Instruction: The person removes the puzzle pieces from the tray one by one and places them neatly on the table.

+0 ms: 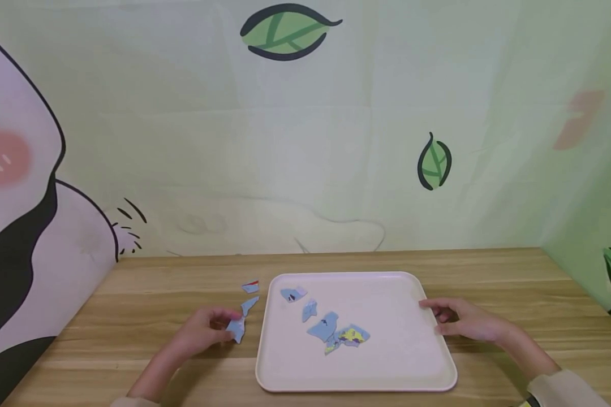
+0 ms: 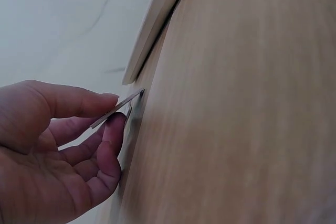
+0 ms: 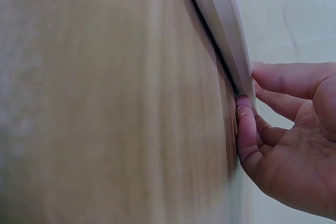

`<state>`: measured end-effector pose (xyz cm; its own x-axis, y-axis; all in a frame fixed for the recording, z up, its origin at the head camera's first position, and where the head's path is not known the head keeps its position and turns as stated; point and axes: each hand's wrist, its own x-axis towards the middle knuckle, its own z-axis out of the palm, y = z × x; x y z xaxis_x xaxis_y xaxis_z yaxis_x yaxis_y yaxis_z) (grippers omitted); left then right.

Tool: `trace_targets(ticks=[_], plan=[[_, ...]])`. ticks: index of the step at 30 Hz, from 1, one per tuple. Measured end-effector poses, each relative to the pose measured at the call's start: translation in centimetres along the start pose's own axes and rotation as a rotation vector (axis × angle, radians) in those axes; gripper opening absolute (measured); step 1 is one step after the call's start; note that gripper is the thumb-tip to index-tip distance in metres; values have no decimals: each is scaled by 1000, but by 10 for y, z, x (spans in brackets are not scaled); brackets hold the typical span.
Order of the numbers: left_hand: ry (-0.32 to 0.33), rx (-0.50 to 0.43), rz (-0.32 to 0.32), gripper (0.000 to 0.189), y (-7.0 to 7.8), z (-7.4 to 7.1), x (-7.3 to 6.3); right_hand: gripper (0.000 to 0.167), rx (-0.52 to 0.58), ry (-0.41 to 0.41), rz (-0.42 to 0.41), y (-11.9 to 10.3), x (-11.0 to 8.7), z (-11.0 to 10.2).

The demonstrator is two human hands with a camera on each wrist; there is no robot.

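Thumb and fingers of my left hand (image 1: 203, 330) pinch a thin, flat light blue irregular piece (image 1: 237, 329) left of the tray. Seen edge-on in the left wrist view, that piece (image 2: 118, 108) is tilted, one end close to the wood. Two more loose pieces lie just beyond it, a narrow blue one (image 1: 249, 305) and one with a red strip (image 1: 251, 287). My right hand (image 1: 468, 321) holds the right rim of a white tray (image 1: 387, 376). In the right wrist view its fingertips are at the tray edge (image 3: 223, 30), some of them curled low beside it.
Inside the tray, a blue piece (image 1: 323, 328) and a yellow-patterned piece (image 1: 353, 336) lie together near the middle. Smaller pieces (image 1: 309, 310) sit toward the upper left. Behind the wooden table (image 1: 183, 277) hangs a pale green printed backdrop (image 1: 336, 141).
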<state>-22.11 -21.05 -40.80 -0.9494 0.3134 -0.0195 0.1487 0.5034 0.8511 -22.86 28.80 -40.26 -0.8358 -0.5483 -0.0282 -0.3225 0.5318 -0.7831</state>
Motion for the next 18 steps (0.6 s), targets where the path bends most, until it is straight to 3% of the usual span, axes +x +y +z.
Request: trace_targets(ticks=[18], plan=[[12, 59, 49, 30, 1, 0, -2, 53, -5, -7, -12, 1, 0, 0]])
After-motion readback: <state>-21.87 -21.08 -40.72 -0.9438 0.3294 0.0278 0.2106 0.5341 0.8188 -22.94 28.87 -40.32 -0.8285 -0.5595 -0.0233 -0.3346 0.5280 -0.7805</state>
